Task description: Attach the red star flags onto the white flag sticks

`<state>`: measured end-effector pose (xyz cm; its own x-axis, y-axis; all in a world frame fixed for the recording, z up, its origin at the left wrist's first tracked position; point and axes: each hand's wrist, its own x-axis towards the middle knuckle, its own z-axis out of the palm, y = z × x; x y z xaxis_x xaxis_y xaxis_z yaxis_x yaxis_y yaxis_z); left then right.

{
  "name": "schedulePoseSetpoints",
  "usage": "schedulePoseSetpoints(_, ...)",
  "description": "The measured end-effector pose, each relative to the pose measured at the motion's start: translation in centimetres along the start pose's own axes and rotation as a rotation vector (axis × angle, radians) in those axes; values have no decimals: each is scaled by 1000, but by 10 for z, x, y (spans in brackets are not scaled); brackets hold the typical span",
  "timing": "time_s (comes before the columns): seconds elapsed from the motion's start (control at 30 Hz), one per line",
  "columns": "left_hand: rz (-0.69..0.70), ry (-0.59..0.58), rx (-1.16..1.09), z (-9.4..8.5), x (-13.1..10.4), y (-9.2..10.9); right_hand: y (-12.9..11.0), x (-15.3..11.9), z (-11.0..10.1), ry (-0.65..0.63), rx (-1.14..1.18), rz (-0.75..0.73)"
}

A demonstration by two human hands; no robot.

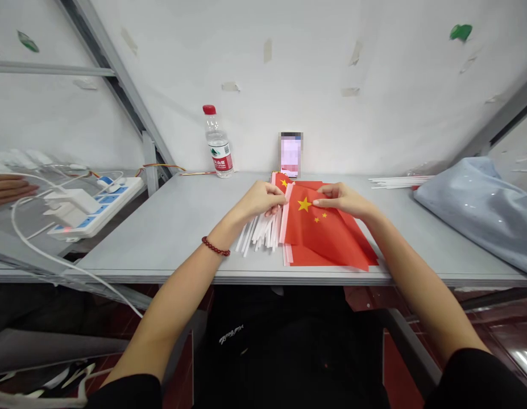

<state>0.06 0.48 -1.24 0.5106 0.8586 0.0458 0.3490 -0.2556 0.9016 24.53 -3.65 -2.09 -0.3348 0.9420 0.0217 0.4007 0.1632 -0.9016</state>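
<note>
A red flag (pixel 318 233) with yellow stars and a white strip down its left edge is raised a little above other red flags (pixel 301 257) on the table. My left hand (pixel 265 200) pinches the upper part of its white strip. Over the top of the flag, my right hand (pixel 337 199) grips the cloth between thumb and fingers, beside the large star. White sticks (pixel 263 233) lie in a loose bunch under and below my left hand, partly hidden by the flag.
A water bottle (pixel 219 150) and an upright phone (pixel 291 154) stand at the back wall. More white sticks (pixel 397 182) and a light blue bag (pixel 480 204) lie right. At left are a power strip (pixel 105 207) with cables and another person's hand (pixel 9 189).
</note>
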Motion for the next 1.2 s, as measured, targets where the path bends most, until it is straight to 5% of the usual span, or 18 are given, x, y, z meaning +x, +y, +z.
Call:
schedulePoseSetpoints(0.13,81,155,277,-6,2,-5,8,-2,-23,62,-120,85)
schedulePoseSetpoints(0.23,170,219,577,-5,1,-8,17,1,-30,-95,-303,120)
schedulePoseSetpoints(0.33,118,144,692,-1,-1,-9,21,5,-29,-253,-405,122)
schedulePoseSetpoints(0.47,26,76,758,3,-1,-7,19,8,-21,-253,-432,68)
schedulePoseSetpoints(0.63,34,126,710,3,4,-9,20,11,-15,-64,-430,36)
schedulePoseSetpoints(0.93,231,228,449,6,-1,-3,29,19,-14,644,-334,-159)
schedulePoseSetpoints(1.2,218,17,136,3,-10,7,26,17,-27,731,167,-268)
